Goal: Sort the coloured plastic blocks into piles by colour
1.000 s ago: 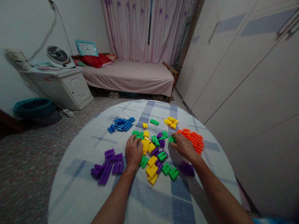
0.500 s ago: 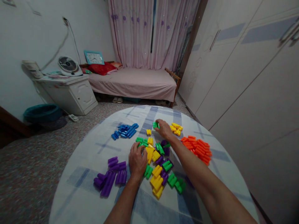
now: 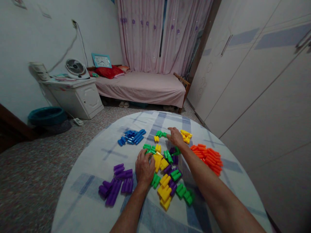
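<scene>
My left hand [image 3: 145,166] rests at the left side of a mixed pile, its fingers loosely bent and apart, nearest to a yellow plastic block [image 3: 157,160] and some green blocks [image 3: 149,148]. No block shows in its grasp. Farther out, my right hand [image 3: 175,137] is open, with its fingers beside small green blocks [image 3: 161,133] lying on the table. Whether a fingertip touches the nearest one, I cannot tell. Purple blocks [image 3: 173,186] are mixed with yellow and green ones in the pile between my arms.
On the round table's checked cloth [image 3: 97,161] are groups of blue blocks [image 3: 132,137], purple blocks [image 3: 113,191], yellow blocks [image 3: 186,136] and orange blocks [image 3: 209,157]. Beyond stand a bed [image 3: 145,85], a white cabinet [image 3: 88,98] and a wardrobe [image 3: 243,97].
My right hand has let go of the green block, which now lies on the table, and has shifted slightly away from it. My left hand stays by the pile. The view has shifted slightly.
</scene>
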